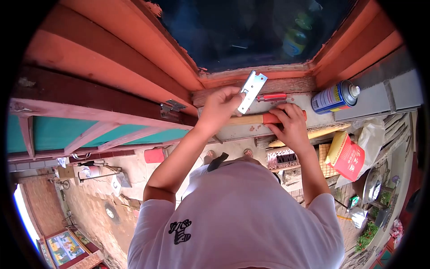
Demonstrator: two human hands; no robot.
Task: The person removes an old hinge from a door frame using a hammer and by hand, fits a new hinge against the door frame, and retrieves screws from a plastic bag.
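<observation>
My left hand [221,107] pinches a silvery metal hinge plate [252,92] with small holes, held tilted above the window sill [233,131]. My right hand [290,123] is closed around the red grip of a tool with a wooden handle [245,119], which lies along the sill. The handle's left end is hidden near my left hand. Just behind my right hand, a red screwdriver [272,97] rests on the sill. A blue and yellow spray can [335,97] lies on its side further right.
A hinge [172,107] is fixed on the red wooden frame at the left. Dark window glass [251,31] stands ahead. Below right are a red and yellow bag [346,156] and a clear plastic bag [371,140]. A red stool [154,155] stands lower left.
</observation>
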